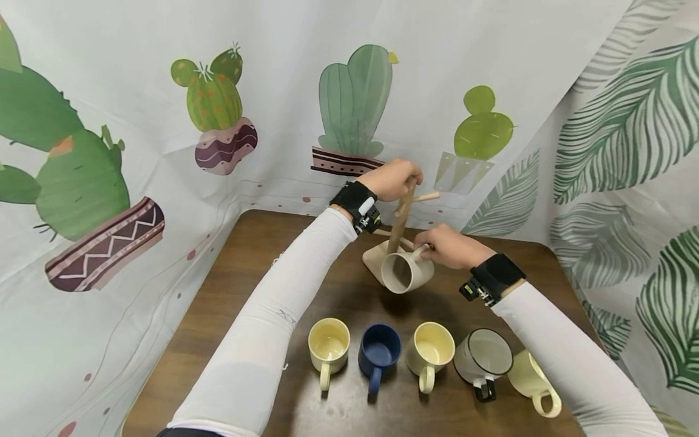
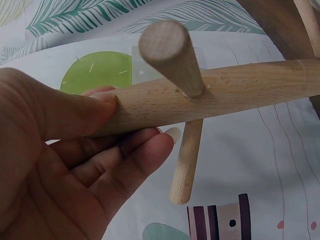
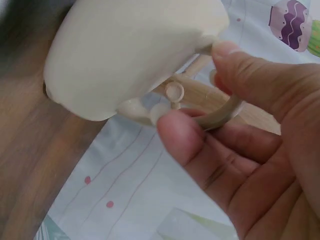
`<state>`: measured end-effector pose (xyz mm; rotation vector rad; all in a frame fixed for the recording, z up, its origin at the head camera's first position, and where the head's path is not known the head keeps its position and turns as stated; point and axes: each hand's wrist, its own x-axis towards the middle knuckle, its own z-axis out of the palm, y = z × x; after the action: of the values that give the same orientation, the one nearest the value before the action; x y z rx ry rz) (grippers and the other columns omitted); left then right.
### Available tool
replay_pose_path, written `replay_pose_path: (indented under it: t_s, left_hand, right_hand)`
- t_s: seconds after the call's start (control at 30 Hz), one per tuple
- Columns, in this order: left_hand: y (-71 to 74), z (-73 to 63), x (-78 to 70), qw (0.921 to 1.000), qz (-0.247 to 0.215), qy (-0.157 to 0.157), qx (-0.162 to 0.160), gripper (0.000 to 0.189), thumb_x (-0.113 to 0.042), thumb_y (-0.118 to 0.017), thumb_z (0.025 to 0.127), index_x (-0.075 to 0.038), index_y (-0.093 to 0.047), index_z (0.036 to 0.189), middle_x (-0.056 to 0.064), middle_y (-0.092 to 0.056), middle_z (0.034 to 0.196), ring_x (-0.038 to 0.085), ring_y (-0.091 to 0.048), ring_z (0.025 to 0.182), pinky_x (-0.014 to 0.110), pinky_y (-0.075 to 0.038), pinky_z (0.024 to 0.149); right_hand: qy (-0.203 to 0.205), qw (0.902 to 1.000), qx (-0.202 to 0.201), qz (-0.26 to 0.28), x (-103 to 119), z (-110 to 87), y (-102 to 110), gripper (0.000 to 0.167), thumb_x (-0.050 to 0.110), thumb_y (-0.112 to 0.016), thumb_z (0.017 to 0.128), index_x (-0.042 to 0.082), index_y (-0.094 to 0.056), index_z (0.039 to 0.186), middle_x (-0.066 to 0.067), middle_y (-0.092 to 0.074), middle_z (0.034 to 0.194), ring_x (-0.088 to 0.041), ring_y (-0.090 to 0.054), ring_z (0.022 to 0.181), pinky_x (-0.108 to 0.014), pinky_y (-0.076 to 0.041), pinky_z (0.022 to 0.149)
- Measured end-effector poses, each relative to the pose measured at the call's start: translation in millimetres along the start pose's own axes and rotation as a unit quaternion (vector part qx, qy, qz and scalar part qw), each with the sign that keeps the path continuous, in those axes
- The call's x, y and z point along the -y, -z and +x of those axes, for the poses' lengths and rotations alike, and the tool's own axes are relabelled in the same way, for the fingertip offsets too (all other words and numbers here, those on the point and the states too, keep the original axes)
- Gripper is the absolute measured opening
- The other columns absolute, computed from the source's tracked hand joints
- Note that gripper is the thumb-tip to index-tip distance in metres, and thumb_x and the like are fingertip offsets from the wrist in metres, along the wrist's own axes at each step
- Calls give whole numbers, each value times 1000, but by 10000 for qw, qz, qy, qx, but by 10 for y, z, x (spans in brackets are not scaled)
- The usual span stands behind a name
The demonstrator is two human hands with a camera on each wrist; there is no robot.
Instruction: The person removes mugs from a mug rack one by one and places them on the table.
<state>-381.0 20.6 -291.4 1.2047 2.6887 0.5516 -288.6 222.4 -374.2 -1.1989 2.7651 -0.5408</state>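
My left hand point(image 1: 390, 179) grips the top of the wooden mug tree point(image 1: 401, 221), which leans to the right in the head view. In the left wrist view, thumb and fingers wrap the round post point(image 2: 240, 85) just beyond two pegs. My right hand point(image 1: 453, 246) pinches the handle of a cream mug point(image 1: 417, 273) beside the lower part of the post. The mug is tilted, its mouth facing the front left. In the right wrist view a peg's end point(image 3: 174, 92) shows within the handle's loop; whether it passes through the handle, I cannot tell.
Along the front of the wooden table point(image 1: 229, 291) stand a yellow mug point(image 1: 329, 343), a blue mug point(image 1: 379, 349), another yellow mug point(image 1: 431, 349) and a grey mug with a black handle point(image 1: 483, 355). A pale yellow mug point(image 1: 530, 376) is partly behind the right sleeve. A cactus-print cloth point(image 1: 284, 91) hangs behind.
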Motion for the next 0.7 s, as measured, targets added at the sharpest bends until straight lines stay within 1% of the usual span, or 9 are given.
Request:
replay_pose_path:
  t_s: [0.13,0.27,0.4,0.5,0.57,0.63,0.7]
  left_hand:
    - [7,-3,-13,10000,3,52,14,36,-4,-38,108,-7,-66,130,11,-66,127,21,-59,105,33,-46,91]
    - [12,-5,-31,10000,-6,48,31,36,-4,-38,108,-7,-66,130,12,-66,129,21,-59,108,33,-46,93]
    - [7,-4,-40,10000,-17,24,16,35,-4,-39,108,-7,-66,130,12,-66,129,22,-60,108,33,-47,92]
    - [0,3,-35,10000,-19,2,6,35,-4,-39,108,-7,-66,130,12,-66,129,21,-60,107,33,-47,92]
    - [1,1,-33,10000,-37,0,-1,35,-4,-39,108,-6,-66,130,12,-66,129,21,-60,108,33,-47,92]
    - [9,-2,-36,10000,-37,20,6,36,-4,-39,108,-6,-66,131,12,-65,131,21,-60,109,34,-47,93]
    - [15,-6,-34,10000,-32,19,-13,36,-4,-39,107,-6,-66,131,12,-65,132,21,-61,110,34,-48,94]
  right_hand:
    - [152,9997,-199,32,-6,-90,32,10,11,-81,89,9,-76,98,0,-74,89,-11,-66,77,-28,-52,65]
    - [342,9989,-322,20,-6,-176,77,10,12,-81,89,10,-77,97,0,-76,90,-8,-66,76,-27,-53,64]
    - [658,9967,-468,-123,-6,-262,131,9,11,-82,87,11,-79,96,1,-75,88,-7,-66,77,-27,-53,64]
    - [998,9913,-797,-330,-8,-345,172,11,8,-85,84,11,-79,93,2,-72,85,-6,-64,75,-27,-52,63]
    - [1149,9864,-1067,-496,-5,-413,200,13,7,-87,81,11,-79,91,2,-70,84,-6,-63,75,-27,-53,63]
    - [1191,9825,-1305,-590,7,-487,235,14,6,-88,79,10,-79,89,2,-68,85,-6,-63,75,-26,-53,63]
    - [1097,9812,-1458,-631,28,-564,273,14,6,-88,78,10,-80,89,2,-68,86,-6,-63,75,-23,-52,64]
